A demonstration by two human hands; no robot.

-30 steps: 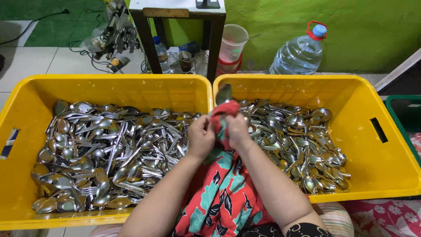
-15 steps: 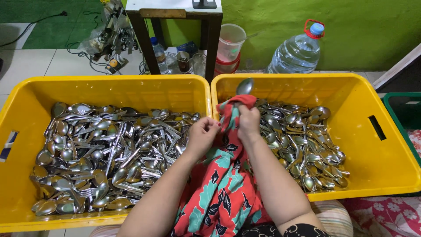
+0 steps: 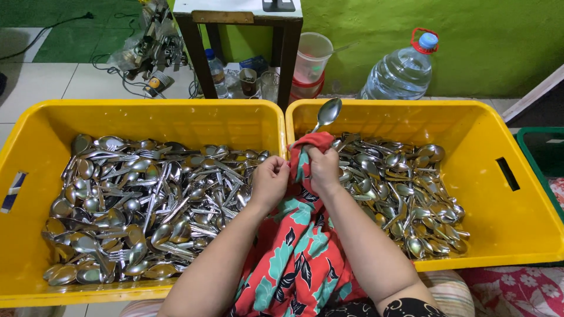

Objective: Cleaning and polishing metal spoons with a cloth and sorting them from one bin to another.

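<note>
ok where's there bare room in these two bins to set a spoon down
The right bin has bare yellow floor along its right wall and near right corner, beside the cutlery pile. The left bin is crowded almost wall to wall; only a thin strip by its left wall is free.

Both forearms bare, extended forward from bottom of view, converging toward centre. Left hand curled into a loose fist, knuckles up, fingers tucked under and gripping. Right hand just beside it, slightly further forward, fingers wrapped tight, back of hand facing camera. Hands close together, near touching. Wrists roughly straight, right elbow lower right, left elbow lower left. Dark patterned sleeve edge visible at right upper arm.
</note>
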